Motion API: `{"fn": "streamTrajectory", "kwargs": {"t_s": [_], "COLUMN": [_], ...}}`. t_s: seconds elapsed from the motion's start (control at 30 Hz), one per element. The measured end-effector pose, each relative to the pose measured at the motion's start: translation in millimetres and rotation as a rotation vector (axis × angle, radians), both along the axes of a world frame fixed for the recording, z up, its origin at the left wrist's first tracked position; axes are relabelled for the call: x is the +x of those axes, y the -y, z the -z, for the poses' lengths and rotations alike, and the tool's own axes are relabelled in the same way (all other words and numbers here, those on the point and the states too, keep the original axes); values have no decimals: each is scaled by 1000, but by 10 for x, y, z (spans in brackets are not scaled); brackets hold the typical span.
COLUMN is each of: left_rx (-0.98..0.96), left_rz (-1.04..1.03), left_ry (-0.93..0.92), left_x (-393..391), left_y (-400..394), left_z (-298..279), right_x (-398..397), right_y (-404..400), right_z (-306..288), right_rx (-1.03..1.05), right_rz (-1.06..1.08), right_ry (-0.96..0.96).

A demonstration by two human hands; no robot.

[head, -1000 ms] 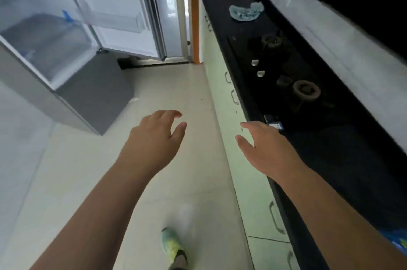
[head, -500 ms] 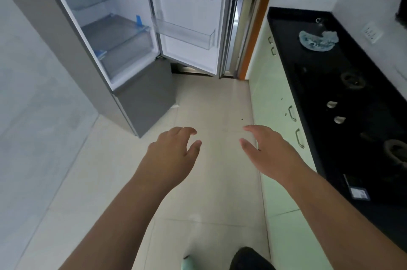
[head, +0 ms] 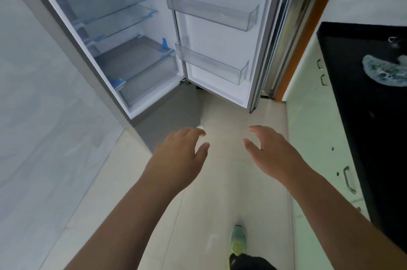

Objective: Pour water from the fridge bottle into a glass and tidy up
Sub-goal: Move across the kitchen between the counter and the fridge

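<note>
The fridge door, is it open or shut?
Open: the fridge door is swung wide, its bins and the inner shelves in view.

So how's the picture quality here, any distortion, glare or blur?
Head view: wide-angle bending bows the fridge frame and open door outward; light is soft and even, with a pale sheen on the floor tiles; both hands are fairly sharp, while the shoe looks soft.

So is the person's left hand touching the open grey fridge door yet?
Apart. The head view shows the left hand over floor tiles, short of the open grey fridge door.
</note>
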State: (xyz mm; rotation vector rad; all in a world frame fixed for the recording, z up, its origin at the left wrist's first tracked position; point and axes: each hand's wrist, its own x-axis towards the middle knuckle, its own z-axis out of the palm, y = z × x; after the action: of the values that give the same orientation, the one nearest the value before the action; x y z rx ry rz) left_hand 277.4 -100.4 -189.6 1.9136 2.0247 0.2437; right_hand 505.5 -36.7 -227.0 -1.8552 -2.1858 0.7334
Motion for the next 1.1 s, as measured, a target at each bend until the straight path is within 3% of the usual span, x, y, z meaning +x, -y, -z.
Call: {"fn": "streamTrajectory", "kwargs": {"t_s": [0.17, 0.4, 0.53, 0.73, 0.9, 1.1], "left_rx": [36, 98, 149, 417, 330, 434], "left_rz": [-37, 7, 132, 367, 529, 464], "left_ry": [57, 83, 126, 119, 48, 86], "left_x": [21, -243, -310, -152, 248, 535], "left_y": [-933, -2364, -3205, -4302, -4817, -5063], "left_z": [-143, -196, -202, -512, -540, -280], "right_x": [-13, -106, -156, -31, 106, 410], "right_y": [-1073, -2298, -2896, -3593, -3945, -4279], "right_z": [-242, -372, -447, -646, -704, -838], "right_rx": [36, 62, 113, 262, 399, 458], "right_rz": [-45, 48, 195, 356, 418, 383], "right_ry": [15, -53, -89, -153, -196, -170]}}
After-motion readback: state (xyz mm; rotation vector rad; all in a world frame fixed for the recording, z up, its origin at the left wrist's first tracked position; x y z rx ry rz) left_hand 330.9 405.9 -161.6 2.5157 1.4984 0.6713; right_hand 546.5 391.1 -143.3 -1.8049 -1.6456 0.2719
